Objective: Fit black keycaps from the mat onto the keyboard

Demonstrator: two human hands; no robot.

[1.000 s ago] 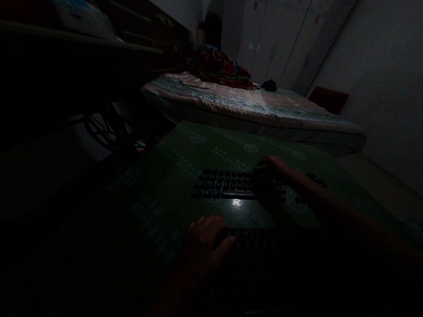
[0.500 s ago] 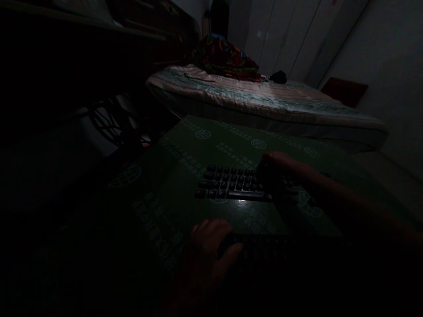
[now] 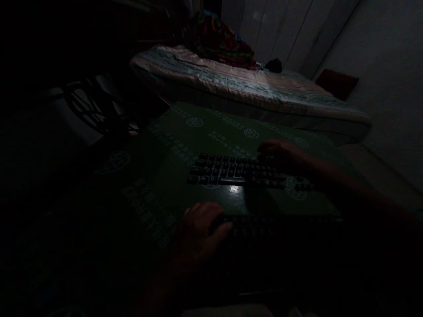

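Rows of loose dark keycaps (image 3: 224, 167) lie in keyboard order on a green printed board (image 3: 158, 176), which shows between them. A long spacebar (image 3: 232, 181) sits in the front row. Closer to me is a dark keyboard (image 3: 251, 226), mostly lost in shadow. My left hand (image 3: 201, 224) grips its left end, thumb on top. Over the right part of the keycap rows is my right hand (image 3: 280, 152), fingers bent downward. Its fingertips are too dark to show whether they pinch a key.
Beyond the board stands a bed (image 3: 251, 83) bearing a crumpled red patterned cloth (image 3: 218, 42) and a small black item (image 3: 273, 65). A dark chair-like frame (image 3: 89, 105) is at the left. The room is very dim.
The whole view has shifted, moving the scene up and left. My right hand has moved right over the keycaps, uncovering more of them. The left hand keeps its grip on the keyboard.
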